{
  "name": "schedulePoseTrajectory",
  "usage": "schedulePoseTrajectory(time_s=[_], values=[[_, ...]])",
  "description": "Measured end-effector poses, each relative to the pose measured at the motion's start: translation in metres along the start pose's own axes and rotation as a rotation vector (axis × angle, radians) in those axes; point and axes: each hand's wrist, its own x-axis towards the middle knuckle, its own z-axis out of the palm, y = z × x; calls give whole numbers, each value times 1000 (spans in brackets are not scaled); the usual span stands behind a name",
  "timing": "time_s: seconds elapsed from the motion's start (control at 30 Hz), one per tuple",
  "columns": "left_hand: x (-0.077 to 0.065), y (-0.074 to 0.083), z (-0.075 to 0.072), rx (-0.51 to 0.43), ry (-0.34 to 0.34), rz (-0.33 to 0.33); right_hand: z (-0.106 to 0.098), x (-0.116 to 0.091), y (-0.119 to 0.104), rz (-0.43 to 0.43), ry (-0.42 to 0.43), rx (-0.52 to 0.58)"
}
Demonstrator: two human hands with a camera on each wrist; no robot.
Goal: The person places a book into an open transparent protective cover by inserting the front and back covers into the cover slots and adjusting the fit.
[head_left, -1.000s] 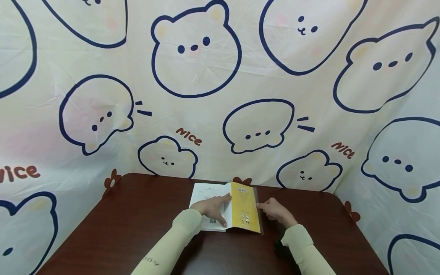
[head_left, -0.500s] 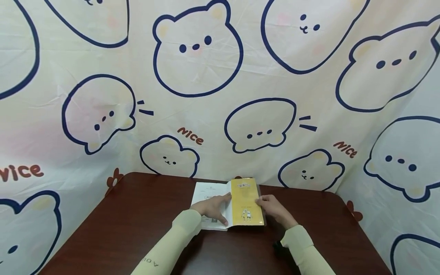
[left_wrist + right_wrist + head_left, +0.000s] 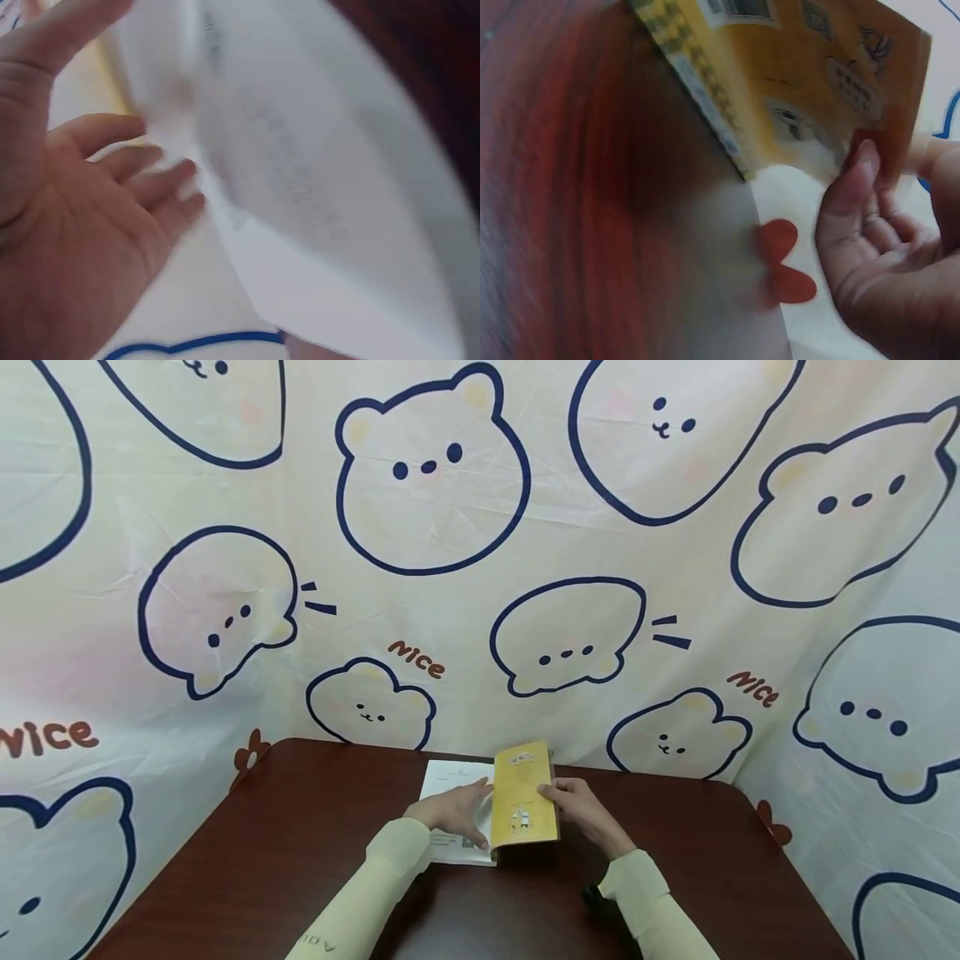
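An open book lies toward the back of the table, its white page [image 3: 453, 772] flat on the left. The yellow cover [image 3: 521, 814] stands raised on the right in the head view; in the right wrist view its outer face [image 3: 795, 67] shows a barcode and small drawings. My right hand [image 3: 587, 814] pinches the cover's right edge between thumb and fingers. On the white page beside the raised cover rests my left hand [image 3: 450, 814], thumb and fingers spread. The left wrist view shows blurred white pages [image 3: 300, 172] just beyond its fingers.
Beneath the book is a dark brown wooden table [image 3: 300, 843]. A pale cloth [image 3: 465, 710] printed with bear outlines hangs behind and at both sides. Something small and dark [image 3: 596, 902] sits at the right cuff.
My right hand has gone from touching the cover's edge to pinching it. It has lifted the cover and swung it leftward. My left hand has shifted slightly left.
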Motion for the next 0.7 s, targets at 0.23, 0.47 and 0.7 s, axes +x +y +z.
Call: schedulePoseTrajectory(time_s=[0.23, 0.47, 0.7], values=[[-12, 2, -20, -140, 175, -9, 26, 3, -6, -103, 60, 8], [-16, 12, -13, -253, 213, 75, 48, 4, -17, -142, -2, 73], [-20, 14, -14, -351, 287, -46, 65, 6, -24, -184, -196, 75]])
